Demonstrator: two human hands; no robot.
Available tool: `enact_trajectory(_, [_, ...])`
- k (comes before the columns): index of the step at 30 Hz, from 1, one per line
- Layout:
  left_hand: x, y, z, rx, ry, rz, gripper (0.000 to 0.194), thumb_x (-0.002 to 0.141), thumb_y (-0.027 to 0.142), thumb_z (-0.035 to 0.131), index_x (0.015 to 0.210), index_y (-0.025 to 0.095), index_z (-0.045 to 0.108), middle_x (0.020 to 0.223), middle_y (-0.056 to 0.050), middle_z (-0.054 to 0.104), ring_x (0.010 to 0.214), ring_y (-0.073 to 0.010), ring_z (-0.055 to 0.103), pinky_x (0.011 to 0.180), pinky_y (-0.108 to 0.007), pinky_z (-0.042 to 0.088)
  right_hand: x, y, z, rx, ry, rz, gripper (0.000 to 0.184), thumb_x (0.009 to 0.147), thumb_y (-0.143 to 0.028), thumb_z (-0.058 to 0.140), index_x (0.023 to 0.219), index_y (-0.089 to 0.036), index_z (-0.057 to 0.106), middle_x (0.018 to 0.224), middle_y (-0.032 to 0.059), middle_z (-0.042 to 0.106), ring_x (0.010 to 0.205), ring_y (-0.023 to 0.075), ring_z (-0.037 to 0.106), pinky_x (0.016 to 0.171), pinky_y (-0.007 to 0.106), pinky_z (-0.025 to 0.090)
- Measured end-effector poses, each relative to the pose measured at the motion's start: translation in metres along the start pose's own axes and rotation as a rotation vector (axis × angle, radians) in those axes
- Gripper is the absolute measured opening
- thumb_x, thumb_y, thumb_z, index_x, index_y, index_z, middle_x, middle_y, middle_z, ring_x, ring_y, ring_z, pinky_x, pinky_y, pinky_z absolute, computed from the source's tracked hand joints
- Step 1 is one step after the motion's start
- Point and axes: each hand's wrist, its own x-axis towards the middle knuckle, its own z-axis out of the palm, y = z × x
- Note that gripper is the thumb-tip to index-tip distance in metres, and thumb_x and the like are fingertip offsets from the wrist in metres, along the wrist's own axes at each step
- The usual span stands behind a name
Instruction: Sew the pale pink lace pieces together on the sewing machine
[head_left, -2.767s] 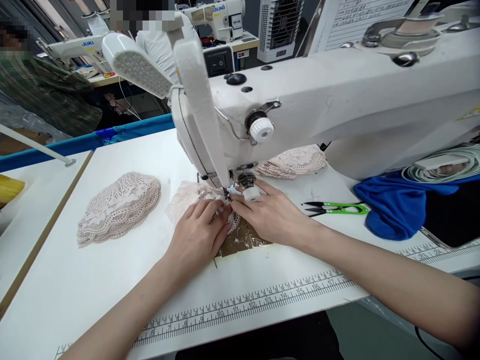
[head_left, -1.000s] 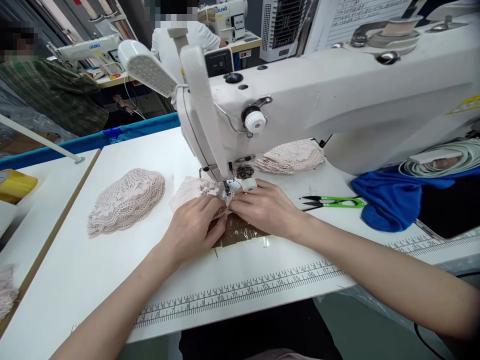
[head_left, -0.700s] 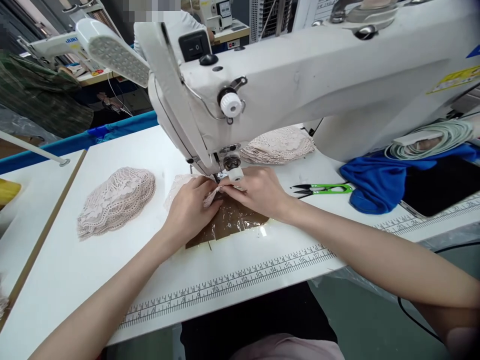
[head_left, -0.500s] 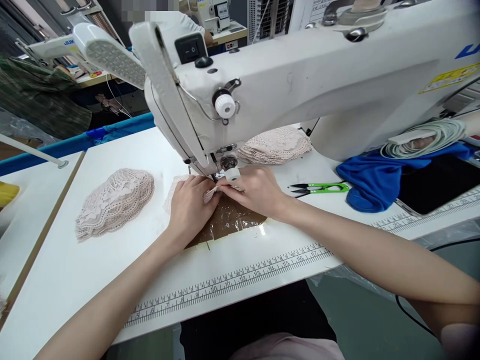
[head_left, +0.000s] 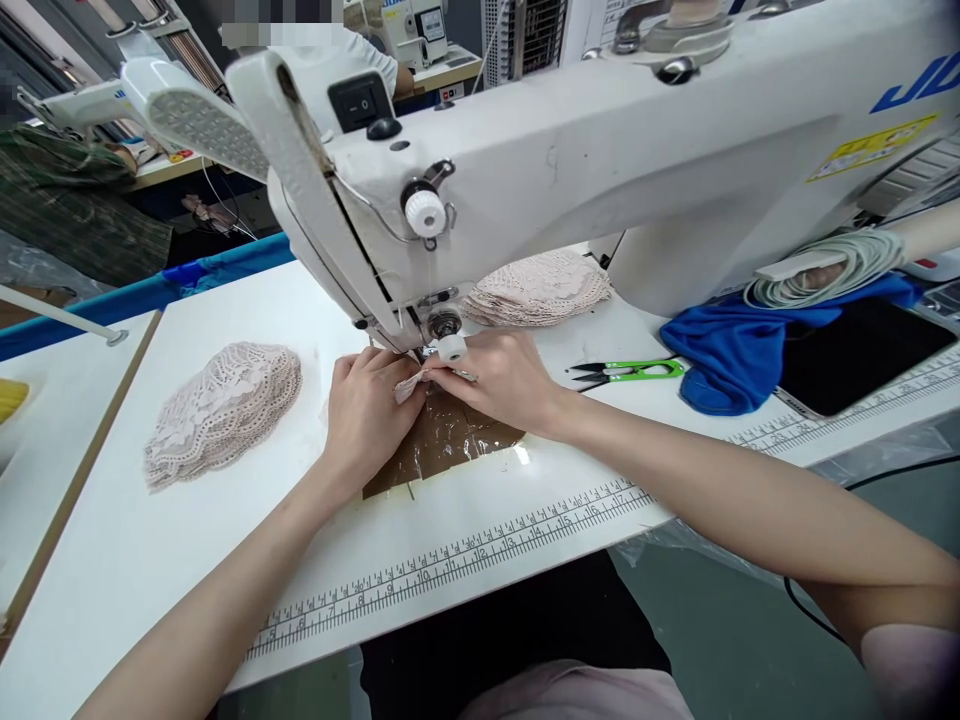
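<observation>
A pale pink lace piece is gathered between my two hands, close in front of the needle area of the white sewing machine. My left hand is closed on the lace's left part, thumb toward the middle. Pinching the lace from the other side, my right hand sits just right of the presser foot, which is mostly hidden by my fingers. Under both hands lies brown tape with a shiny surface. One stack of lace pieces rests to the left; another lace stack lies behind my right hand.
Green thread snips lie right of my right hand. Beyond them are a blue cloth, a coiled pale cable and a black phone or tablet. A printed ruler runs along the table's front edge. Other people sit at machines behind.
The camera view has shifted slightly, moving the whole scene a little left. Less lace shows left of my left hand, and a bit more shows bunched between my fingers.
</observation>
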Motion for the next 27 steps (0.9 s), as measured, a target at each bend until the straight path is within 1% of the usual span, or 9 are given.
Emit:
enact_trajectory(3, [0.000, -0.002, -0.001, 0.017, -0.008, 0.035, 0.015, 0.084, 0.022, 0.054, 0.088, 0.023, 0.068, 0.091, -0.004, 0.071, 0.093, -0.0262, 0.060, 0.082, -0.044, 0.043, 0.000, 0.000, 0.000, 0.014, 0.005, 0.000, 0.026, 0.095, -0.034, 0.053, 0.091, -0.021, 0.075, 0.068, 0.0003, 0.068, 0.061, 0.0125, 0.057, 0.054, 0.026, 0.027])
enact_trajectory(7, [-0.001, -0.002, 0.002, 0.000, -0.010, 0.054, 0.014, 0.085, 0.021, 0.053, 0.087, 0.023, 0.067, 0.092, -0.005, 0.070, 0.093, -0.0256, 0.060, 0.082, -0.042, 0.043, 0.000, -0.001, 0.000, 0.014, -0.007, 0.001, 0.024, 0.095, -0.033, 0.054, 0.091, -0.023, 0.075, 0.067, -0.0001, 0.068, 0.058, 0.0116, 0.054, 0.052, 0.026, 0.024])
enact_trajectory(12, [-0.002, 0.000, 0.005, -0.002, 0.018, 0.006, 0.011, 0.085, 0.030, 0.059, 0.087, 0.022, 0.067, 0.089, -0.004, 0.071, 0.092, -0.0250, 0.060, 0.085, -0.043, 0.041, 0.001, -0.001, -0.001, 0.038, -0.009, 0.009, 0.023, 0.094, -0.032, 0.054, 0.091, -0.022, 0.075, 0.071, 0.0000, 0.071, 0.060, 0.0117, 0.058, 0.052, 0.025, 0.026])
enact_trajectory(14, [-0.002, 0.000, 0.005, 0.007, 0.037, 0.000, 0.011, 0.086, 0.029, 0.058, 0.086, 0.022, 0.067, 0.093, -0.004, 0.071, 0.091, -0.0242, 0.060, 0.085, -0.043, 0.041, 0.001, -0.001, 0.000, 0.048, 0.001, 0.009, 0.025, 0.095, -0.033, 0.054, 0.090, -0.021, 0.075, 0.072, 0.0001, 0.072, 0.061, 0.0122, 0.059, 0.053, 0.025, 0.028])
enact_trajectory(17, [-0.002, -0.003, 0.004, 0.040, 0.067, 0.057, 0.011, 0.086, 0.022, 0.056, 0.085, 0.022, 0.068, 0.091, -0.003, 0.071, 0.089, -0.0234, 0.060, 0.085, -0.043, 0.040, 0.001, -0.001, 0.001, 0.060, 0.018, 0.008, 0.026, 0.095, -0.034, 0.053, 0.088, -0.021, 0.075, 0.069, -0.0002, 0.071, 0.060, 0.0121, 0.059, 0.051, 0.025, 0.028])
enact_trajectory(20, [-0.002, -0.007, 0.003, 0.086, 0.103, 0.167, 0.013, 0.086, 0.020, 0.056, 0.083, 0.022, 0.068, 0.086, -0.002, 0.072, 0.087, -0.0225, 0.060, 0.086, -0.043, 0.039, -0.003, -0.001, 0.001, 0.072, 0.021, 0.007, 0.025, 0.095, -0.034, 0.054, 0.090, -0.022, 0.075, 0.067, -0.0006, 0.070, 0.057, 0.0116, 0.059, 0.051, 0.024, 0.029])
enact_trajectory(23, [-0.007, -0.009, 0.003, 0.089, 0.116, 0.267, 0.014, 0.087, 0.020, 0.057, 0.083, 0.023, 0.069, 0.090, -0.001, 0.072, 0.087, -0.0212, 0.060, 0.086, -0.041, 0.040, -0.010, 0.000, -0.002, 0.093, -0.032, -0.054, 0.023, 0.094, -0.031, 0.054, 0.090, -0.022, 0.074, 0.072, -0.0010, 0.072, 0.061, 0.0119, 0.061, 0.056, 0.024, 0.036])
enact_trajectory(25, [-0.014, -0.008, 0.003, 0.102, 0.126, 0.309, 0.014, 0.087, 0.019, 0.057, 0.088, 0.023, 0.070, 0.094, -0.002, 0.072, 0.090, -0.0219, 0.060, 0.085, -0.041, 0.040, -0.014, -0.001, -0.004, 0.075, -0.094, -0.141, 0.023, 0.094, -0.025, 0.053, 0.084, -0.021, 0.073, 0.075, -0.0002, 0.073, 0.067, 0.0130, 0.064, 0.062, 0.025, 0.042])
enact_trajectory(27, [-0.022, -0.004, 0.001, 0.150, 0.132, 0.339, 0.018, 0.088, 0.018, 0.055, 0.097, 0.021, 0.071, 0.098, -0.005, 0.071, 0.094, -0.0241, 0.059, 0.084, -0.041, 0.041, -0.017, -0.002, -0.006, 0.020, -0.122, -0.249, 0.024, 0.093, -0.017, 0.052, 0.079, -0.018, 0.071, 0.077, 0.0011, 0.073, 0.075, 0.0148, 0.066, 0.069, 0.027, 0.046])
